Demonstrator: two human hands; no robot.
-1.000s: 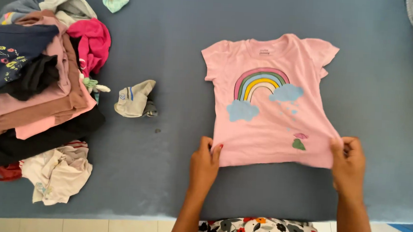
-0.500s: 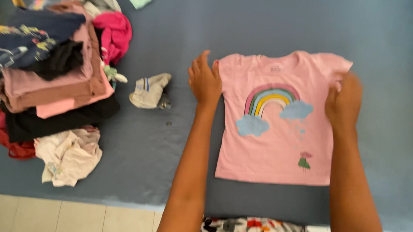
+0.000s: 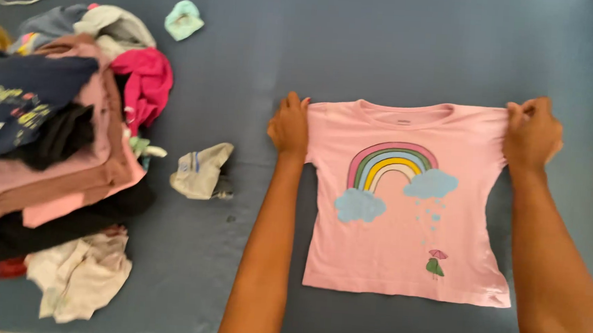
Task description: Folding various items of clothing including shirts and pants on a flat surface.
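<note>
Pink shirt: flat on blue surface, front up, rainbow print showing. Left hand: pinching left sleeve edge, fingers closed on fabric. Right hand: pinching right sleeve edge likewise. Clothes pile: well left of shirt. Crumpled grey cloth: between pile and left forearm. Small mint cloth: above pile.

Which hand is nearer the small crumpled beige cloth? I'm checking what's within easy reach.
Left. The left hand grips the pink shirt's sleeve just right of the beige cloth; the right hand holds the far sleeve.
</note>
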